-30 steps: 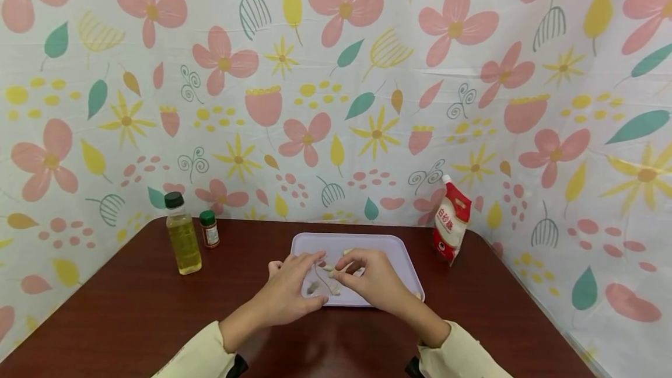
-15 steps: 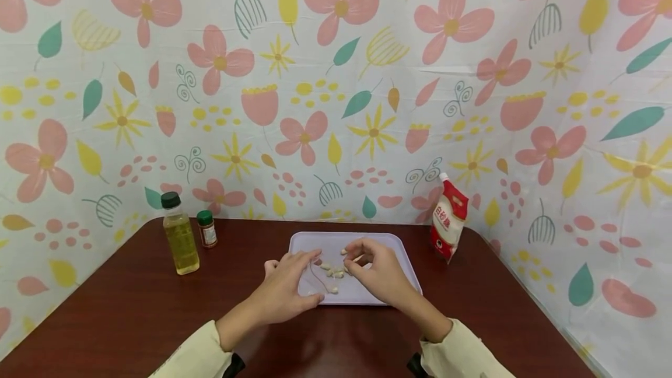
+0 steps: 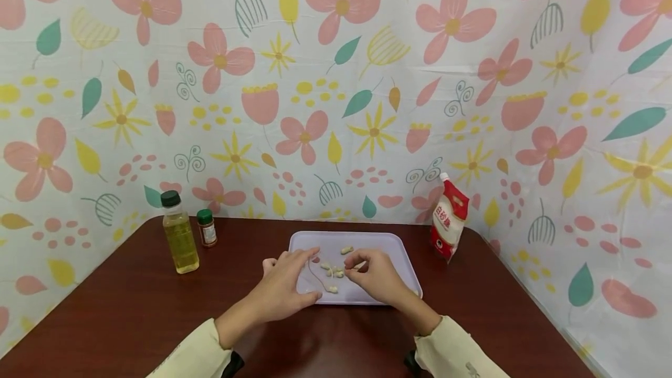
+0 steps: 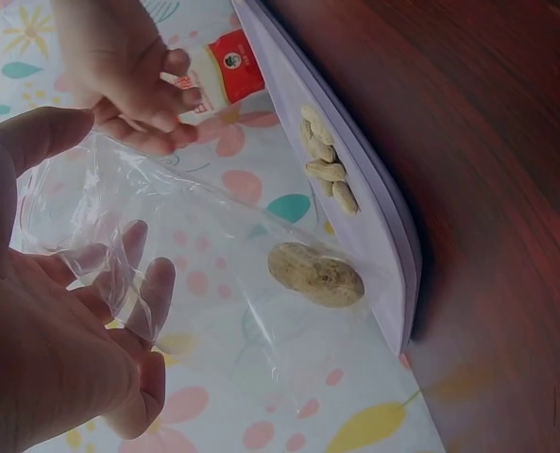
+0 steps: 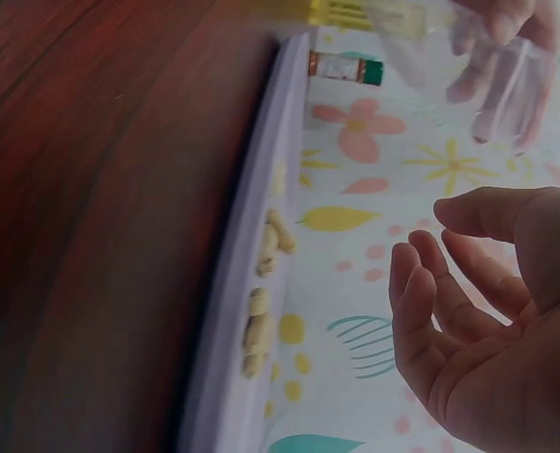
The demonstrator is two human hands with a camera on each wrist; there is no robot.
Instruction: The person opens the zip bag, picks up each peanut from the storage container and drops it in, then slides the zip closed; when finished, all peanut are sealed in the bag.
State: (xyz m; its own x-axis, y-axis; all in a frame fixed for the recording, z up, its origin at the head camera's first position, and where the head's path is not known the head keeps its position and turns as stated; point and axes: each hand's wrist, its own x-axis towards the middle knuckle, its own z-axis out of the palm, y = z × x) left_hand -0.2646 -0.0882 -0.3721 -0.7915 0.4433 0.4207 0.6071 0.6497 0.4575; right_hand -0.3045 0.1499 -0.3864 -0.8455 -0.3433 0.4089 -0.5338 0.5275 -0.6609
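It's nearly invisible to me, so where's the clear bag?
In the left wrist view, the clear bag is in the left hand, left of the tray.

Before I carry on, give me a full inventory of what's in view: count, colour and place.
Clear plastic bag: 1, transparent, in the left hand
Bagged peanut: 1, tan, inside that bag
Loose peanuts: several, overlapping, exact count unclear; pale tan, on the tray
Tray: 1, lilac, on the table
Bottle: 1, yellow liquid, dark cap, back left
Jar: 1, reddish-brown, green cap, right of the bottle
Pouch: 1, red and white, back right
Table: 1, dark red-brown, under everything
Backdrop: white, multicoloured floral, behind the table
Hands: 2, left and right, by the tray
Sleeves: 2, cream, lower edge
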